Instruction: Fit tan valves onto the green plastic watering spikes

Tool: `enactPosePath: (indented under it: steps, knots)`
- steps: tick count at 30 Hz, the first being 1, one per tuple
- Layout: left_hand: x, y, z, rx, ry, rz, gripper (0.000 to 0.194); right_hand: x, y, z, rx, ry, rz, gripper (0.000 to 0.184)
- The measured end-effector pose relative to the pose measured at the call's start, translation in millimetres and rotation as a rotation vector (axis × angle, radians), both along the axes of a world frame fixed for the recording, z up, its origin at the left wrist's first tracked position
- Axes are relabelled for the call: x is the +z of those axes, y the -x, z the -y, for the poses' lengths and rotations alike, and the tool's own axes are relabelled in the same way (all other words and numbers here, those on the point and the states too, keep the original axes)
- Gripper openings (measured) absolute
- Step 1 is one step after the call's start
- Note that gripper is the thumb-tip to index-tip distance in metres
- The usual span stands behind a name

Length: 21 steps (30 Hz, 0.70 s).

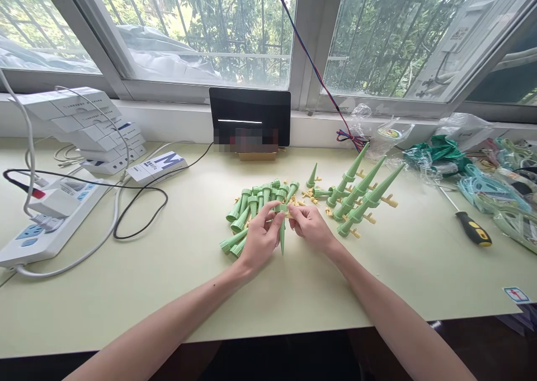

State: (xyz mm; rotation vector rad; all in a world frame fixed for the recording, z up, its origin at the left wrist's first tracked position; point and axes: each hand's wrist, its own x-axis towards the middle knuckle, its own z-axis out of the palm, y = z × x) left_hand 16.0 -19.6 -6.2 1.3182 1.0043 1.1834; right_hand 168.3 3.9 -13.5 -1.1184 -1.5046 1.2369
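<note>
Surface: pale yellow-green table [201, 319], running below the window [201, 28]; foliage and bars beyond the glass.

Work: left hand [263, 233] has thumb and fingers closed round the collar of a green spike [282, 240], tip pointing to the table's near edge. Right hand [310, 224] sits just beside it — fingertips narrow, pinching a small yellow fitting [288, 216] at the spike's side. Both hands are at mid-table.

Around them: a heap of loose spikes [240, 220] beside and beyond the left hand; scattered fittings [300, 201] beyond the right. To the right, three slanting rows of nested spikes [363, 193] with yellow fittings sticking out; one lone spike [312, 177] stands behind.

Room, left: stacked white boxes [96, 126], a single box [157, 167], a power strip [54, 219], a looping black cable [165, 207]. Back: dark screen [250, 109] on a brown stand [257, 156]; red-blue wire [310, 59] hanging across the window frame. Right: screwdriver [474, 229] near plastic-wrapped goods [499, 193] — a sticker [516, 295] at the table's edge.
</note>
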Motion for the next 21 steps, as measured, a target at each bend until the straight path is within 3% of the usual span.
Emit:
enactPosePath:
  steps: [5, 12, 21]
  knots:
    - [4.4, -1, -1, -0.010, 0.020, 0.036, 0.039, 1.3, 3, 1, -0.009, -0.004, -0.038, 0.060]
    - [5.8, 0, -6, -0.002, 0.118, 0.104, 0.033, 2.7, 5, 3, -0.116, -0.213, 0.036, 0.036]
    - [9.5, 3, -10, 0.023, 0.263, 0.221, 0.037, 6.2, -2, 2, -0.078, -0.406, 0.244, 0.020]
